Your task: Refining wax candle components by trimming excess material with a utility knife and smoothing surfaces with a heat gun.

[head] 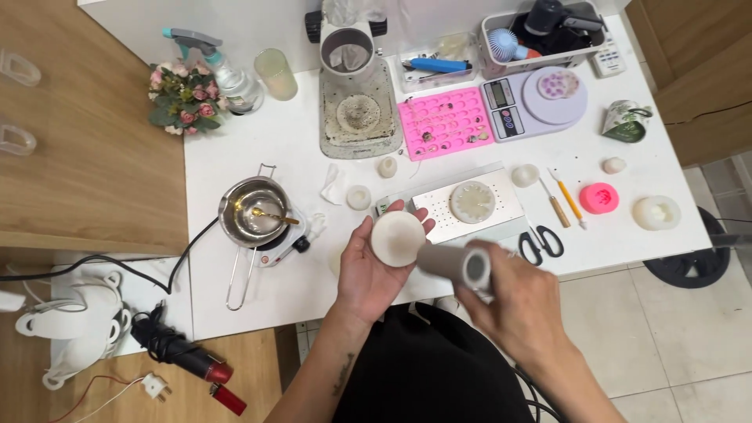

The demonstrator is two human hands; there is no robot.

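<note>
My left hand [365,270] holds a round white wax disc [397,237] upright in its palm, above the table's front edge. My right hand [523,301] grips a grey cylindrical tool [456,263], like a heat gun, whose nozzle end touches or nearly touches the disc's lower right side. Behind the disc lies a metal perforated tray [501,210] with a round translucent mould [472,201] on it.
A steel melting pot [249,211] with a spoon sits on a small hotplate at the left. Farther back are a pink silicone mould [445,122], a lilac kitchen scale [533,102], a grey machine [356,98], scissors [542,241], small wax pieces and a spray bottle [223,66].
</note>
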